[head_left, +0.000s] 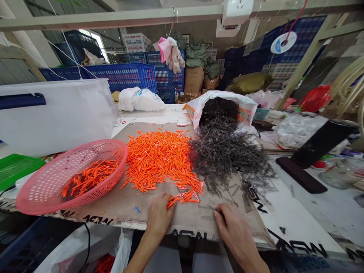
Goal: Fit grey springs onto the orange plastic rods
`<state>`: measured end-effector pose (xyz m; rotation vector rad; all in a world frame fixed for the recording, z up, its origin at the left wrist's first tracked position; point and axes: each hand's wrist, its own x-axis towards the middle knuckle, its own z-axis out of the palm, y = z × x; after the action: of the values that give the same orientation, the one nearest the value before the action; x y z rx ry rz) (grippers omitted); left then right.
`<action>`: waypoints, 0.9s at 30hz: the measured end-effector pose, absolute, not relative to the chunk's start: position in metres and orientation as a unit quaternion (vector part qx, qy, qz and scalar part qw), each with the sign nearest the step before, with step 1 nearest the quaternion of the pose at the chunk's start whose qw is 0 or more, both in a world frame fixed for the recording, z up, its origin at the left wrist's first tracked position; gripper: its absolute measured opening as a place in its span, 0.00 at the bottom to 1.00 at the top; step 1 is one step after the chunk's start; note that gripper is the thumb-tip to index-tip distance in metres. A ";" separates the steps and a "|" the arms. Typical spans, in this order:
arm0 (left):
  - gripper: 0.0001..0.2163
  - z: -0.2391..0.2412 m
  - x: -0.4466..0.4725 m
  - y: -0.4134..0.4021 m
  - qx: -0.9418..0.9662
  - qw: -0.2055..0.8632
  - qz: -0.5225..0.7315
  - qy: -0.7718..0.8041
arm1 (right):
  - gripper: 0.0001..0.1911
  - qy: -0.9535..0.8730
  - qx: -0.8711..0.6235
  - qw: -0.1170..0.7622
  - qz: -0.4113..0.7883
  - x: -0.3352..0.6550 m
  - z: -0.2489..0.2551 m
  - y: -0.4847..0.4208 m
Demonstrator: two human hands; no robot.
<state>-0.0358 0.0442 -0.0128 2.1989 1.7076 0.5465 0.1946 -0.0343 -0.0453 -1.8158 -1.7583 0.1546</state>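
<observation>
My left hand [159, 213] is closed at the near edge of a pile of small, slender orange plastic pieces [159, 157]. Its thumb and fingertips pinch an orange plastic piece [171, 203], with a few loose ones right beside it. To the right, my right hand [234, 229] has thumb and forefinger pinched at the end of a thin metal spring [207, 207], which lies level and points left. Beyond that hand spreads a tangled heap of dark springs [227, 151], spilling from a white sack [192, 108].
A pink perforated basket [116, 182] holding more orange pieces stands left. Behind it is a translucent bin [57, 117]. A black stand-like object [321, 146] is at right. Gloves [172, 53] hang from the overhead bar [113, 19]. Cardboard [119, 210] covers the table's front.
</observation>
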 end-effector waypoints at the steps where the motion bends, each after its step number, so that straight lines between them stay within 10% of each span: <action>1: 0.09 -0.014 -0.037 0.044 0.765 0.149 0.190 0.597 | 0.09 -0.654 -0.687 0.308 0.068 0.196 -0.046 -0.033; 13: 0.12 -0.002 -0.039 0.019 0.652 0.298 0.379 0.584 | 0.13 -0.605 -0.703 0.374 0.001 0.214 -0.054 -0.008; 27: 0.09 -0.013 0.018 -0.008 0.725 0.371 0.232 0.532 | 0.11 -0.679 -0.683 0.271 -0.012 0.216 -0.051 -0.006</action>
<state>0.0178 -0.0084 -0.0130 1.8596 1.3646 0.5947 0.2155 -0.0065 -0.0506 -1.8394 -1.8282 -0.0311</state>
